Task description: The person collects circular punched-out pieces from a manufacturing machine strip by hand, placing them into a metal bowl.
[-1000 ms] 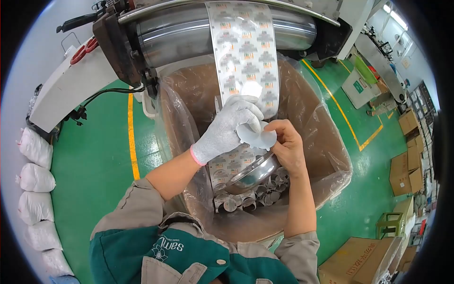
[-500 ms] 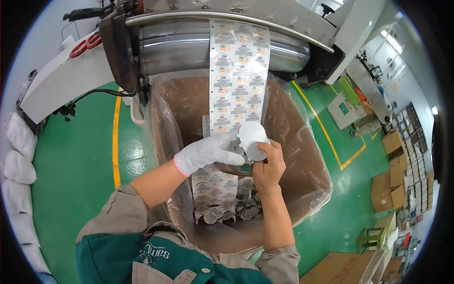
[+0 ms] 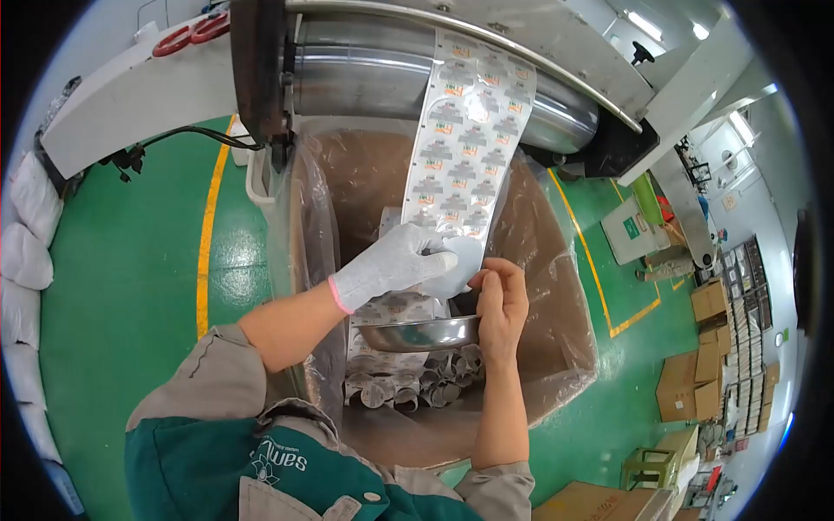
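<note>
My left hand, in a white knit glove, grips a small white plastic cup over an open carton. My bare right hand pinches the cup's edge from the right, fingers closed on it. Just below both hands sits a shiny metal bowl; what supports it is hidden. A printed film strip with repeated labels hangs from the machine's steel roller down behind the cup into the carton.
The cardboard carton is lined with a clear plastic bag and holds several folded lengths of punched film. Green floor with yellow lines surrounds it. White sacks line the left; stacked boxes and a green stool stand right.
The view shifted left and down. The cup has dropped slightly and turned, with my gloved fingers now wrapped over it. The metal bowl has come into plain view below my hands.
</note>
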### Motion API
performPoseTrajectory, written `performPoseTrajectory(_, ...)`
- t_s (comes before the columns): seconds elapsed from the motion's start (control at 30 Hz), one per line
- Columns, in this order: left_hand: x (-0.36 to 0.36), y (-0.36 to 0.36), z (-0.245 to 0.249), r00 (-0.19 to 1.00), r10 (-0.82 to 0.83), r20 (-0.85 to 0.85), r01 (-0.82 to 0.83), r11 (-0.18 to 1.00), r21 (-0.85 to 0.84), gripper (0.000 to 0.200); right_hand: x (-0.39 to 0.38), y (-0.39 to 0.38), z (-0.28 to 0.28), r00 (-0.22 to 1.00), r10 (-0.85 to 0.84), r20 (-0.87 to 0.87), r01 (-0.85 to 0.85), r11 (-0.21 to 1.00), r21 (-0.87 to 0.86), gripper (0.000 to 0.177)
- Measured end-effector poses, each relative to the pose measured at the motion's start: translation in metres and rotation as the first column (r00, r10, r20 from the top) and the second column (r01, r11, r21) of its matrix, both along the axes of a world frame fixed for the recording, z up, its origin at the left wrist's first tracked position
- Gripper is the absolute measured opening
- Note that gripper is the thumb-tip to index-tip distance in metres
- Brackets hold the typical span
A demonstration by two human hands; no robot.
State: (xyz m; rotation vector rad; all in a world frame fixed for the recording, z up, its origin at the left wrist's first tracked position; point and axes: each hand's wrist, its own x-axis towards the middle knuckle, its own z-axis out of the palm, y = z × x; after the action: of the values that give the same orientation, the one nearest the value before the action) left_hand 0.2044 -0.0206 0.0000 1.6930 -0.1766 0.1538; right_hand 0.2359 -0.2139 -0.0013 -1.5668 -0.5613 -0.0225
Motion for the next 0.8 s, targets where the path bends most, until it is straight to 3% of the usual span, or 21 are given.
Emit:
performPoseTrajectory(0.03, 0.0, 0.001, 0.0, 0.998, -0.038, -0.043, 0.042, 0.995, 0.087, 0.033, -0.002, -0.002, 0.007, 0.99, 0.059, -0.127, -0.054, 0.998, 0.043, 0.013)
performPoseTrajectory(0.1, -0.001, 0.001, 0.004, 0.997, -0.073, 0.001, 0.073, 0.995, 0.074, 0.034, -0.001, -0.005, 0.005, 0.975, 0.099, -0.198, -0.093, 0.995, 0.041, 0.014)
performPoseTrajectory(0.17, 0.001, 0.004, 0.006, 0.977, -0.183, -0.114, 0.205, 0.951, 0.232, 0.034, -0.001, -0.008, 0.005, 0.954, 0.146, -0.263, -0.138, 0.989, 0.049, 0.015)
performPoseTrajectory(0.2, -0.001, -0.003, 0.001, 0.995, -0.099, 0.031, 0.092, 0.983, 0.161, 0.032, -0.001, -0.009, 0.007, 0.929, 0.171, -0.328, -0.18, 0.984, 0.001, 0.014)
performPoseTrajectory(0.3, 0.0, -0.004, -0.004, 0.996, -0.085, 0.035, 0.079, 0.985, 0.152, 0.032, 0.0, -0.005, 0.006, 0.892, 0.198, -0.406, -0.223, 0.975, -0.013, 0.013)
performPoseTrajectory(0.4, -0.006, -0.006, 0.011, 0.998, -0.04, -0.056, 0.045, 0.995, 0.091, 0.033, -0.001, -0.001, 0.005, 0.874, 0.22, -0.434, -0.199, 0.976, 0.094, 0.015)
performPoseTrajectory(0.5, -0.008, -0.008, 0.016, 1.0, 0.011, -0.022, -0.01, 0.999, 0.039, 0.035, -0.003, 0.003, 0.003, 0.825, 0.291, -0.485, -0.198, 0.952, 0.233, 0.017)
performPoseTrajectory(0.53, -0.008, -0.005, 0.018, 0.994, -0.072, -0.08, 0.073, 0.997, 0.012, 0.037, -0.006, 0.006, 0.005, 0.821, 0.276, -0.501, -0.161, 0.952, 0.26, 0.016)
performPoseTrajectory(0.67, -0.011, -0.009, 0.024, 0.991, -0.12, -0.063, 0.119, 0.993, -0.012, 0.044, -0.009, 0.009, 0.01, 0.829, 0.23, -0.509, -0.097, 0.957, 0.275, 0.017)
performPoseTrajectory(0.8, -0.012, -0.014, 0.026, 0.997, -0.065, -0.044, 0.062, 0.996, -0.063, 0.04, -0.004, 0.008, 0.001, 0.84, 0.246, -0.484, -0.119, 0.954, 0.276, 0.017)
